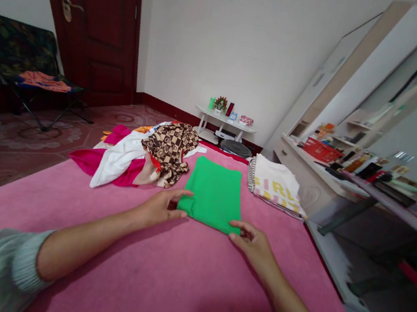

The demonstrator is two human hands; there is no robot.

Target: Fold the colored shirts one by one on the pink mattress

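A green folded garment (214, 191) lies flat on the pink bedspread in front of me, folded into a neat rectangle. My left hand (163, 208) holds its near left corner, fingers on top and thumb low at the edge. At the near right corner, my right hand (252, 241) has the edge between thumb and fingers. Left of the green garment is a loose heap of clothes, with a brown checked garment (170, 145) on top of a white garment (120, 160) and magenta cloth. To the right sits a stack of folded clothes (275, 182), the top one white with yellow lettering.
The pink bedspread (156, 285) spreads under everything. A low white shelf (215, 115) with small items stands by the wall. On the right, a dressing table (303, 158) carries a red basket (322, 150) and bottles. A folding chair (22, 58) stands near the door (95, 22).
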